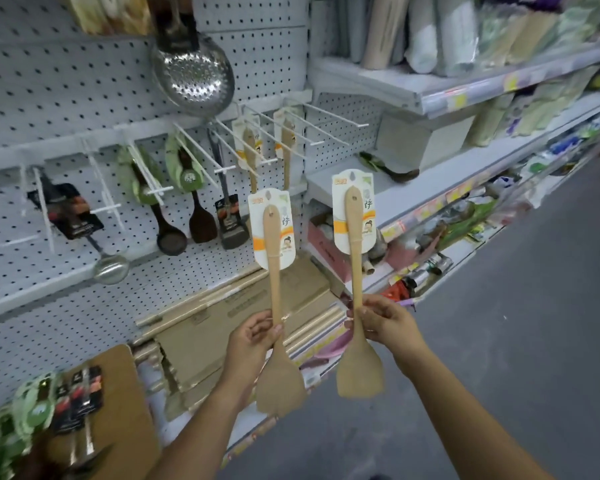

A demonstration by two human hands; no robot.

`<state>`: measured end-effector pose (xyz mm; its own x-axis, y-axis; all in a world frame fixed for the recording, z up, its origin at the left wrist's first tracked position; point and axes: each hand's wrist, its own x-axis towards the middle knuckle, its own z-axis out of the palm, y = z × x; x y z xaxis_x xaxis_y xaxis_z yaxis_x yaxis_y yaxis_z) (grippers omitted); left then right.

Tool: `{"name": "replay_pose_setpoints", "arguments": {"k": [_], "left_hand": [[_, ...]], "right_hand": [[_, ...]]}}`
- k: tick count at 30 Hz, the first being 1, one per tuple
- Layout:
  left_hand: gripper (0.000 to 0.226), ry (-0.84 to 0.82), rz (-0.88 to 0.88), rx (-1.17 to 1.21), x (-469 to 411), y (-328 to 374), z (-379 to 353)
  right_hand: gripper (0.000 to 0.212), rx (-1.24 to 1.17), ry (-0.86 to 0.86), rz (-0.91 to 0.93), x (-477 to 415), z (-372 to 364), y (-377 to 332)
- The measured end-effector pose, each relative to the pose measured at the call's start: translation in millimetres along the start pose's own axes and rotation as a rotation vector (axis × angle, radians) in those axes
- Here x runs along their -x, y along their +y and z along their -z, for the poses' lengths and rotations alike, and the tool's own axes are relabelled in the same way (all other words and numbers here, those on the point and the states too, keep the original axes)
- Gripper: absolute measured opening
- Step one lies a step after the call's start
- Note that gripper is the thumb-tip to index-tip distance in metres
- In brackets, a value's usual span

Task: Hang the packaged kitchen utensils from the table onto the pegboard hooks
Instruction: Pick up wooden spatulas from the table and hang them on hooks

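My left hand (253,336) grips the handle of a wooden spatula (278,379), held upright with its white card label at the top and its blade down. A second, matching wooden spatula (357,362) stands upright in the grip of my right hand (383,322). Both are raised in front of the white pegboard (66,98). Two more carded wooden spatulas (250,143) hang on the white hooks (291,129) straight above. On the small brown table (125,403) at the lower left lie several packaged utensils (73,400).
Dark ladles, turners and a steel spoon hang on hooks to the left, with a big steel skimmer (193,76) above. Flat cardboard boxes (222,317) lie on the bottom shelf. Stocked shelves (465,98) run along the right beside a grey floor aisle.
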<state>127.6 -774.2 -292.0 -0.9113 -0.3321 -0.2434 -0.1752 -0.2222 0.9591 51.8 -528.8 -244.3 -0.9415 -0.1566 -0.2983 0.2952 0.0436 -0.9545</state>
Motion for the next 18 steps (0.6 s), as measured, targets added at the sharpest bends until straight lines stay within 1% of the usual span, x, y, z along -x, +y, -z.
{"name": "replay_pose_setpoints", "arguments": {"k": [4,7,11,15,18], "left_hand": [[0.029,0.108,-0.045,-0.005,-12,1,-38],[0.029,0.2,-0.054,0.002,-18,0,-72],[0.028,0.305,-0.065,0.0,-22,1,-110],[0.027,0.386,-0.052,-0.001,-27,1,-129],[0.027,0.421,-0.058,0.015,-37,0,-129]], "right_hand": [[0.013,-0.013,-0.075,-0.003,-45,29,-11],[0.017,0.002,-0.158,0.016,-76,54,-25],[0.01,0.019,-0.244,0.003,-110,80,-39],[0.013,0.104,-0.303,-0.007,-141,90,-46],[0.016,0.112,-0.33,-0.021,-160,87,-49]]}}
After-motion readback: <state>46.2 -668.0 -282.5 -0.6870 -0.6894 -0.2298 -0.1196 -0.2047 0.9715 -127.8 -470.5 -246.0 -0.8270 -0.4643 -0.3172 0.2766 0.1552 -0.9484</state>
